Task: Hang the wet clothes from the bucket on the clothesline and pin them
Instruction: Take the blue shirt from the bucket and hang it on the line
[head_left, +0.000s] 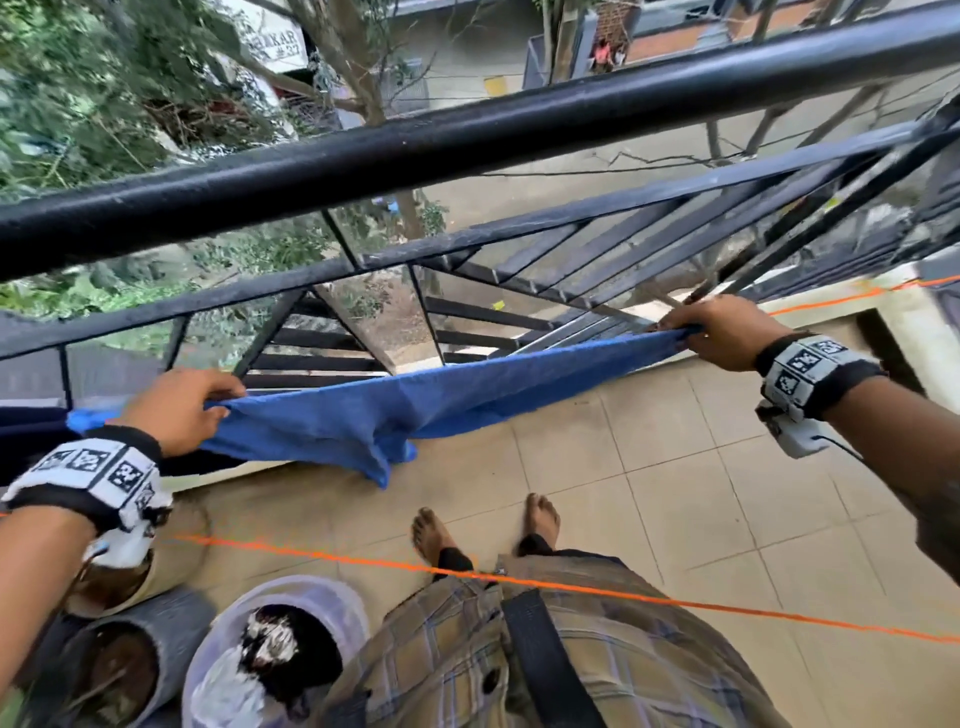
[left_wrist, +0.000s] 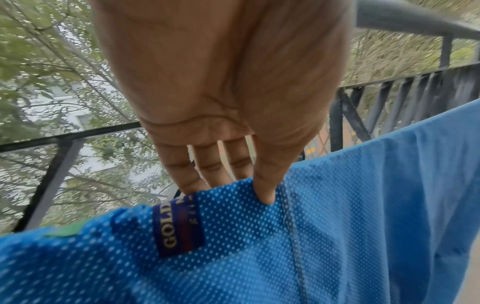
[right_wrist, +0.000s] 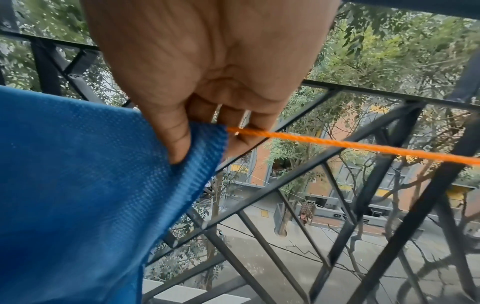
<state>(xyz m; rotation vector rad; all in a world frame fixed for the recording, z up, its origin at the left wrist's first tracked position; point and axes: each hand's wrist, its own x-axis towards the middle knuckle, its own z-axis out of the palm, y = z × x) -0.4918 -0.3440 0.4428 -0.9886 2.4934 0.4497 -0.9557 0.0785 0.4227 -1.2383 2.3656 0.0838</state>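
A wet blue mesh garment (head_left: 395, 410) stretches between both hands in front of the black railing, its top edge lying along the far orange clothesline (right_wrist: 337, 144). My left hand (head_left: 182, 405) pinches the garment's left top edge, thumb in front, near a dark woven label (left_wrist: 176, 228). The right hand (head_left: 722, 332) pinches the right corner (right_wrist: 202, 148) where the rope comes out of the cloth. A pale bucket (head_left: 218, 644) holding dark and white clothes stands on the floor at lower left. No pins are visible.
A second orange line (head_left: 675, 603) crosses low in front of my waist. The black metal railing (head_left: 467, 135) runs just beyond the garment, with a street far below. Grey and tan pots (head_left: 176, 623) stand left of the bucket. My bare feet (head_left: 436, 535) are on beige tiles.
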